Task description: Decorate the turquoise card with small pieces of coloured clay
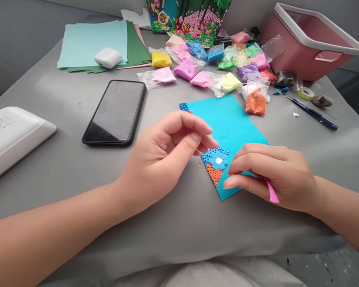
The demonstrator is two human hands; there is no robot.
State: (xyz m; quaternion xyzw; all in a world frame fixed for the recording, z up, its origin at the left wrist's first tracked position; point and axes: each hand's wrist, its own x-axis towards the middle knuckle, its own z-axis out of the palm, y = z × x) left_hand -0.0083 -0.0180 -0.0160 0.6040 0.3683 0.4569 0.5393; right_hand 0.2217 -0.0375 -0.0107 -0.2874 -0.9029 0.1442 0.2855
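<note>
A turquoise sheet [227, 123] lies on the table, with a blue clay flower [219, 160] with a white centre near its front left edge. Small blue and orange clay rings [214, 173] surround the flower. My left hand [167, 153] hovers over the sheet's left side, fingers curled and thumb pressed to them; whatever the fingertips hold is hidden. At the sheet's front right, my right hand [269, 175] grips a pink modelling tool [272, 191], whose flared end sticks out below the palm. A speck of orange shows at the right fingertips.
Several bags of coloured clay [187, 68] lie behind the sheet. A phone [116, 111], a white earbud case [108, 57], stacked paper [92, 42] and a white power bank [12, 139] are left. A pink bin [299, 48] and dark blue pen-like tool [314, 113] stand right.
</note>
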